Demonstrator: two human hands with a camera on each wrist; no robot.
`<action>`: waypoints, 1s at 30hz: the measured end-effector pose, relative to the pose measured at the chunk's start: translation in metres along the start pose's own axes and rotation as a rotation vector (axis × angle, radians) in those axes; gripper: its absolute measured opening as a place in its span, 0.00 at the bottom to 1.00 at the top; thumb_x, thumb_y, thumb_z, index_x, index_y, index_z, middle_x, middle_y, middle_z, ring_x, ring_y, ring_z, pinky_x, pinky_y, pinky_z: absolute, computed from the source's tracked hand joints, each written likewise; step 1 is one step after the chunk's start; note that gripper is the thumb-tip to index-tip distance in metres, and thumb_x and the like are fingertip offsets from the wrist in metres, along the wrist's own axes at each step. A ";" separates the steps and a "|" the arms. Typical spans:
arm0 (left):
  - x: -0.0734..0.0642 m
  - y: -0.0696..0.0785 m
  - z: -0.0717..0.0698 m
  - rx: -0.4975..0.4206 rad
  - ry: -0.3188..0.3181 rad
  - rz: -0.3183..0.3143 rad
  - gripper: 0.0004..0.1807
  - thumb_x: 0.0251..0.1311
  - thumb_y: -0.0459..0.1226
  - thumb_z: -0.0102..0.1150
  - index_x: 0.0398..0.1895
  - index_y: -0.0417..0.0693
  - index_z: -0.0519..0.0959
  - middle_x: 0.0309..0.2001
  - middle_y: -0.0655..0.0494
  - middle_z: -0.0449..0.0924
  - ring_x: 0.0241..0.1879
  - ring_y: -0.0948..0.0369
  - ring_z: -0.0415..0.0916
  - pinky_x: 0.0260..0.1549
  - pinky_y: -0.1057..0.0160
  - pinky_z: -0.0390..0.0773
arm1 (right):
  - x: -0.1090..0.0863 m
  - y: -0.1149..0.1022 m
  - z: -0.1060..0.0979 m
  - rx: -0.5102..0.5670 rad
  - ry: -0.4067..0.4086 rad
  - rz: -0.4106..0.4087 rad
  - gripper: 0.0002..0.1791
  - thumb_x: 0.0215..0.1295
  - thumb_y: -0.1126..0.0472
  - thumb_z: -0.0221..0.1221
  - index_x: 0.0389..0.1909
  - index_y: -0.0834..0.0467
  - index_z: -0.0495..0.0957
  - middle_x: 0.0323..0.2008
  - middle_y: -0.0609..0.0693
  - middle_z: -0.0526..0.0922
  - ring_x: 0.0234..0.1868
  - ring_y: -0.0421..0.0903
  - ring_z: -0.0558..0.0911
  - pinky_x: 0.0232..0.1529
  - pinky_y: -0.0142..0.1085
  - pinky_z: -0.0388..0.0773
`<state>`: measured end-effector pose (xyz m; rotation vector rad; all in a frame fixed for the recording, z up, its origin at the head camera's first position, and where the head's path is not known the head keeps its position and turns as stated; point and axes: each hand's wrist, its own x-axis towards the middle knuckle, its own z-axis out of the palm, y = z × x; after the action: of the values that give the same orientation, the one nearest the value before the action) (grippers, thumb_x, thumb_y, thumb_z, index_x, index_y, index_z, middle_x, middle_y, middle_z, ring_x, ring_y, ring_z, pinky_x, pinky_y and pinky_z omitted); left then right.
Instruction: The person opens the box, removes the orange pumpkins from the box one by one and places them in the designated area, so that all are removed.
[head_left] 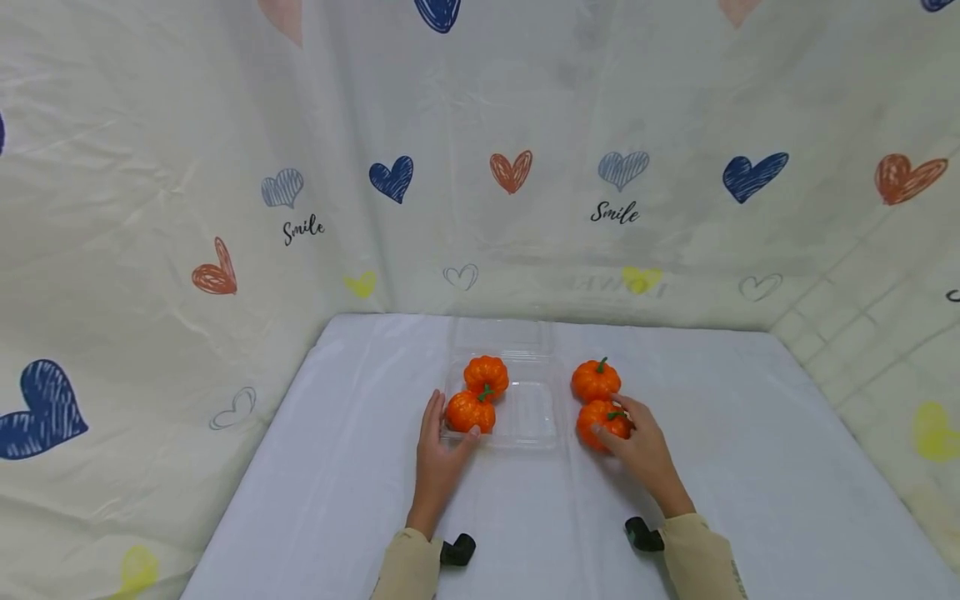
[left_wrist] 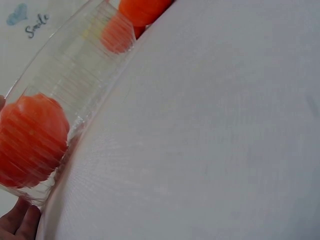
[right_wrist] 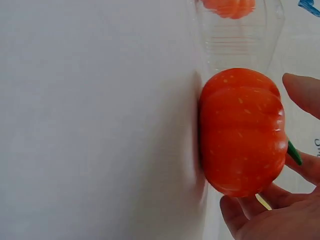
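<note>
A clear plastic container (head_left: pixel 525 440) lies on the table with its lid folded back. In its left half are two orange toy pumpkins, a rear one (head_left: pixel 485 373) and a front one (head_left: pixel 468 413). My left hand (head_left: pixel 440 462) holds the container's near left corner, fingers along the side wall and thumb at the front rim. To the container's right stand two more pumpkins, one behind (head_left: pixel 596 381) the other. Around the nearer pumpkin (right_wrist: pixel 242 132) is my right hand (head_left: pixel 643 450): its fingers touch the far side, while the thumb stays apart from it in the right wrist view.
A white cloth covers the table (head_left: pixel 750 467). Behind it hangs a curtain (head_left: pixel 555 242) printed with hearts. The lid (head_left: pixel 501 336) lies toward the table's back edge. Dark wrist devices (head_left: pixel 459 550) sit near both sleeves.
</note>
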<state>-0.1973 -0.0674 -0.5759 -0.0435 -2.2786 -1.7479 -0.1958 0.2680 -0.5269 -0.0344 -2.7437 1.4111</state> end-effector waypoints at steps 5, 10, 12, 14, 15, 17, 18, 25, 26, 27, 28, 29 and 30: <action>-0.001 0.001 0.000 -0.005 -0.001 -0.004 0.50 0.66 0.51 0.72 0.85 0.43 0.59 0.85 0.52 0.55 0.78 0.49 0.63 0.74 0.42 0.66 | 0.002 -0.010 -0.007 -0.005 0.020 -0.046 0.41 0.75 0.52 0.65 0.80 0.66 0.61 0.78 0.69 0.59 0.76 0.71 0.62 0.73 0.70 0.62; 0.001 0.000 0.000 0.006 0.001 0.006 0.50 0.66 0.52 0.72 0.85 0.43 0.59 0.85 0.52 0.55 0.78 0.48 0.63 0.73 0.42 0.66 | 0.008 -0.028 -0.009 0.012 0.028 -0.093 0.42 0.76 0.49 0.65 0.81 0.64 0.60 0.80 0.67 0.57 0.79 0.70 0.58 0.73 0.73 0.59; 0.001 -0.001 -0.001 0.004 0.000 0.006 0.50 0.66 0.52 0.72 0.85 0.43 0.59 0.85 0.52 0.55 0.78 0.49 0.62 0.73 0.42 0.66 | 0.012 -0.035 -0.008 0.018 0.029 -0.101 0.41 0.77 0.49 0.65 0.81 0.64 0.61 0.81 0.66 0.57 0.80 0.69 0.56 0.72 0.73 0.60; 0.001 -0.001 -0.001 -0.002 -0.001 0.003 0.50 0.66 0.52 0.72 0.85 0.43 0.59 0.85 0.53 0.55 0.79 0.49 0.62 0.74 0.43 0.66 | 0.016 -0.043 -0.005 0.022 0.028 -0.101 0.41 0.77 0.49 0.64 0.81 0.63 0.62 0.81 0.66 0.56 0.80 0.69 0.56 0.72 0.73 0.59; 0.000 -0.001 -0.001 -0.003 -0.001 0.000 0.50 0.66 0.52 0.73 0.85 0.43 0.59 0.85 0.54 0.55 0.79 0.49 0.62 0.74 0.43 0.66 | 0.018 -0.046 -0.003 0.023 0.027 -0.104 0.40 0.77 0.49 0.64 0.80 0.63 0.62 0.81 0.66 0.56 0.80 0.69 0.56 0.72 0.73 0.60; 0.000 -0.001 -0.001 -0.007 0.000 -0.006 0.51 0.66 0.52 0.73 0.85 0.44 0.59 0.85 0.55 0.54 0.79 0.50 0.61 0.74 0.44 0.66 | 0.023 -0.053 0.001 0.035 0.020 -0.114 0.39 0.77 0.50 0.64 0.80 0.62 0.63 0.81 0.66 0.56 0.80 0.68 0.57 0.72 0.72 0.60; 0.000 -0.001 -0.001 -0.007 0.001 -0.006 0.50 0.66 0.52 0.73 0.85 0.44 0.60 0.85 0.56 0.54 0.79 0.50 0.62 0.74 0.45 0.66 | 0.026 -0.056 0.004 0.040 0.016 -0.119 0.38 0.77 0.50 0.63 0.80 0.62 0.63 0.82 0.65 0.56 0.80 0.68 0.57 0.72 0.72 0.60; 0.001 -0.003 0.001 -0.013 -0.004 -0.007 0.50 0.66 0.53 0.72 0.85 0.46 0.60 0.85 0.57 0.55 0.79 0.50 0.62 0.74 0.43 0.66 | 0.044 -0.071 0.023 0.037 -0.040 -0.215 0.39 0.77 0.47 0.64 0.81 0.58 0.64 0.82 0.61 0.57 0.82 0.65 0.55 0.75 0.71 0.56; 0.001 -0.003 0.001 -0.011 -0.005 -0.005 0.50 0.66 0.53 0.72 0.85 0.46 0.60 0.85 0.57 0.55 0.79 0.50 0.61 0.74 0.43 0.65 | 0.046 -0.074 0.026 0.040 -0.052 -0.234 0.39 0.77 0.47 0.64 0.81 0.58 0.65 0.82 0.61 0.57 0.82 0.64 0.55 0.76 0.70 0.56; 0.001 -0.003 0.000 -0.010 -0.005 -0.006 0.50 0.66 0.53 0.72 0.85 0.46 0.60 0.85 0.58 0.55 0.79 0.51 0.61 0.74 0.44 0.65 | 0.049 -0.076 0.028 0.039 -0.062 -0.252 0.39 0.76 0.47 0.64 0.80 0.58 0.65 0.82 0.61 0.57 0.82 0.64 0.56 0.76 0.69 0.56; 0.001 -0.003 0.000 -0.004 -0.003 -0.003 0.50 0.66 0.53 0.72 0.85 0.46 0.60 0.85 0.57 0.55 0.79 0.51 0.61 0.74 0.44 0.65 | 0.051 -0.080 0.031 0.041 -0.072 -0.266 0.39 0.76 0.46 0.64 0.81 0.58 0.65 0.82 0.60 0.58 0.82 0.63 0.56 0.76 0.68 0.57; 0.002 -0.003 0.000 0.004 -0.002 0.000 0.50 0.66 0.53 0.72 0.85 0.46 0.60 0.85 0.57 0.55 0.79 0.51 0.60 0.74 0.44 0.65 | 0.054 -0.084 0.033 0.038 -0.083 -0.278 0.39 0.76 0.46 0.65 0.81 0.58 0.65 0.82 0.60 0.58 0.82 0.63 0.56 0.76 0.68 0.57; 0.002 -0.003 0.000 0.011 0.001 0.003 0.50 0.66 0.53 0.72 0.85 0.46 0.60 0.85 0.57 0.55 0.80 0.51 0.60 0.74 0.45 0.65 | 0.057 -0.088 0.036 0.033 -0.091 -0.290 0.39 0.76 0.46 0.65 0.81 0.58 0.65 0.82 0.60 0.58 0.81 0.63 0.57 0.76 0.68 0.57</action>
<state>-0.1999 -0.0690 -0.5785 -0.0440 -2.2861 -1.7336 -0.2544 0.1905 -0.4740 0.4214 -2.6551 1.4069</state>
